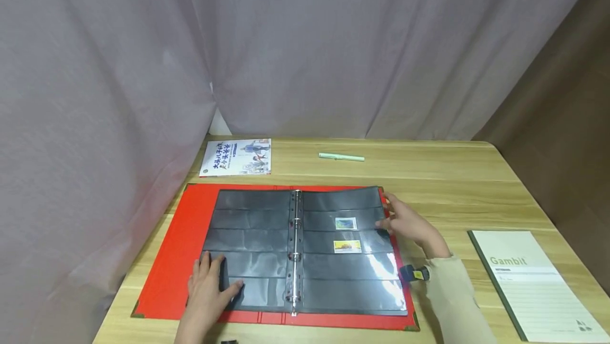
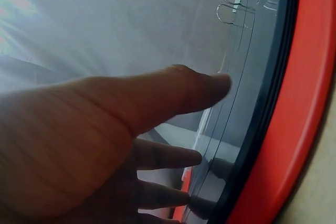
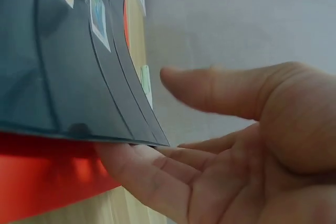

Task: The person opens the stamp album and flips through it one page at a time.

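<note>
Right wrist view shows the right hand point(image 3: 247, 150) with its fingers point(image 3: 142, 174) slid flat beneath the outer edge of the dark sleeve pages point(image 3: 68, 77), lifting them off the red binder cover point(image 3: 42, 182), while the thumb hovers above without closing on anything; the fingertips are hidden under the sheet, so how far they reach is hard to tell. From the head camera the right hand point(image 1: 410, 225) sits at the right edge of the open red binder point(image 1: 178, 249), close to the blue stamp point(image 1: 346, 223) and the yellow stamp point(image 1: 347, 246) tucked in the right-hand page. The left hand point(image 1: 207, 286) lies flat and relaxed on the lower left page point(image 1: 248, 238), fingers spread and gripping nothing; its wrist view is mostly blurred palm, with the metal rings point(image 2: 239, 3) only faintly seen. The binder's front edge lies near the table point(image 1: 452, 185) edge. Free tabletop remains to the right, up to the Gambit notebook point(image 1: 534, 280), partly cut off by the frame. Behind the binder lie a booklet point(image 1: 236, 157) and a green pen point(image 1: 341, 157), well apart.
</note>
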Demonstrator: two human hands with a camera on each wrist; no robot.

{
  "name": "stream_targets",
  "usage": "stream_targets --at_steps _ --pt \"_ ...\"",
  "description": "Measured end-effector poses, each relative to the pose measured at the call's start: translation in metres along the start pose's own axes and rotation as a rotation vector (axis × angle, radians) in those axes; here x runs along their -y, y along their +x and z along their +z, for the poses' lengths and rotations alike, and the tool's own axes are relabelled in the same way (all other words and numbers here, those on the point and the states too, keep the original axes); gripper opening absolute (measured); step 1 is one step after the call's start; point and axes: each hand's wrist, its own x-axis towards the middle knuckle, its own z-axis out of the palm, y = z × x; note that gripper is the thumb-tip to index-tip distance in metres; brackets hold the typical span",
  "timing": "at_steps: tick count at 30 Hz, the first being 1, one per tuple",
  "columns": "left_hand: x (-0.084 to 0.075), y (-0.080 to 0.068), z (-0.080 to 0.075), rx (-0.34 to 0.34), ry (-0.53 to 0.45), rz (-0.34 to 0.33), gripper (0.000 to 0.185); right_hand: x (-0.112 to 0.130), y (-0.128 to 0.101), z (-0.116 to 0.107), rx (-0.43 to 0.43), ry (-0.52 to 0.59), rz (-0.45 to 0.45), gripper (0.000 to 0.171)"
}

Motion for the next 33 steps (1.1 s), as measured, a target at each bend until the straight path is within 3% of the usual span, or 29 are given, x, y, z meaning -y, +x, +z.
stream_targets --at_steps 6,14,24,33 --pt "0.002 0.000 0.001 -0.009 -0.001 0.012 0.081 -0.001 -0.013 0.004 0.000 -0.036 -0.019 0.083" --pt "0.002 0.002 0.001 0.001 -0.006 0.002 0.078 -0.006 -0.029 0.005 0.118 0.179 0.035 0.098" --pt "0.001 0.003 -0.001 0.008 -0.003 -0.007 0.078 -0.004 -0.035 0.002 0.134 0.203 0.014 0.085" --pt "0.001 0.002 -0.002 0.020 -0.007 -0.021 0.078 0.006 -0.044 -0.008 0.174 0.318 -0.094 0.080"
